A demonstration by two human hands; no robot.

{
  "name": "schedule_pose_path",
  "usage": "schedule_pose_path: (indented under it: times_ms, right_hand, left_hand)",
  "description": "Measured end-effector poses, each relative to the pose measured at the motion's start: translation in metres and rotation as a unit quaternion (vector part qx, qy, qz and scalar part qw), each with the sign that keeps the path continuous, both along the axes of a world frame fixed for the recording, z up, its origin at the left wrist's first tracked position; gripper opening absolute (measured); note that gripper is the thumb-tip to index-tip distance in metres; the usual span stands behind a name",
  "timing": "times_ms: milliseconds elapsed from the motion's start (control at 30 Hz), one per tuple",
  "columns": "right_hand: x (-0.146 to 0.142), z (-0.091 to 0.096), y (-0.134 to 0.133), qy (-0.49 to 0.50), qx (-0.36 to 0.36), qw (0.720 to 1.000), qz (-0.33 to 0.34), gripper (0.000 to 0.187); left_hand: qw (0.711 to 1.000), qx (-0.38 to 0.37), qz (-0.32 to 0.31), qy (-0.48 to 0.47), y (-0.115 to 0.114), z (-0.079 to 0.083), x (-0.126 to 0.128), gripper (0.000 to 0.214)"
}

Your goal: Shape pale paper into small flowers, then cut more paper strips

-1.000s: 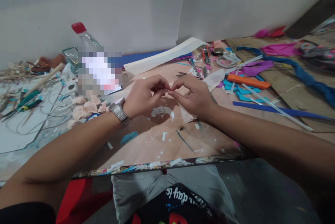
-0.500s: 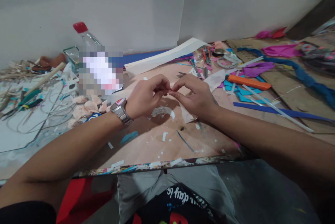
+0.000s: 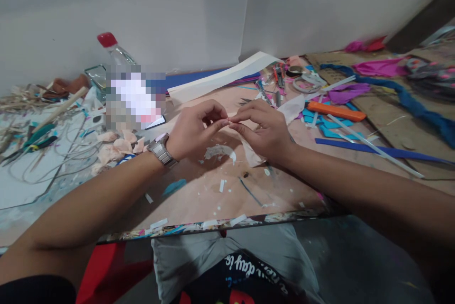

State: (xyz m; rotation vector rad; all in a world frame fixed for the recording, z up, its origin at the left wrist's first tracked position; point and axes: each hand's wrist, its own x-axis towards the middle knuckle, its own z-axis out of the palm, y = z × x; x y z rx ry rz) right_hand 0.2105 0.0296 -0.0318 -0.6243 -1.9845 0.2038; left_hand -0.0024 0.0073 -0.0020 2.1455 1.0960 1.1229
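Note:
My left hand (image 3: pixel 195 126) and my right hand (image 3: pixel 265 128) meet fingertip to fingertip above the middle of the table (image 3: pixel 199 209). Thumb and fingers of each are pinched together. Whatever lies between the fingertips is too small to make out. A pale paper strip (image 3: pixel 254 151) shows beneath my right hand and partly behind it; I cannot tell if the hand touches it. White dried smears (image 3: pixel 216 152) mark the tabletop under the hands. Left of my left hand is a pile of crumpled peach paper pieces (image 3: pixel 121 145).
An orange utility knife (image 3: pixel 336 111) lies on blue scraps at right, beside a long blue strip (image 3: pixel 377 151). Green-handled pliers (image 3: pixel 40 135) lie far left. A red-capped bottle (image 3: pixel 108 41) and a phone (image 3: pixel 156 122) stand at back left. A cream paper strip (image 3: pixel 220 78) lies behind.
The fingers of my left hand have shifted slightly, its thumb now straighter against my right fingertips. The whole view has moved a little; both hands stay together.

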Motion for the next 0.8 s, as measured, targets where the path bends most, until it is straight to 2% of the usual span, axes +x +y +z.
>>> schedule_pose_path:
  times_ms: [167, 367, 800]
  right_hand:
    - [0.0, 0.0002, 0.0011, -0.004, -0.003, 1.0, 0.002, 0.021]
    - [-0.0005, 0.0011, 0.0008, 0.005, -0.009, 1.0, 0.001, 0.022]
    - [-0.0006, 0.002, -0.0019, -0.024, -0.012, 1.0, -0.01, 0.024]
  left_hand:
    - [0.999, 0.028, 0.016, 0.025, -0.0033, 0.0049, 0.0002, 0.025]
    - [0.997, 0.057, 0.02, 0.043, -0.0067, 0.0063, 0.0029, 0.012]
    - [0.997, -0.072, -0.018, -0.001, -0.0009, 0.0041, 0.0002, 0.025]
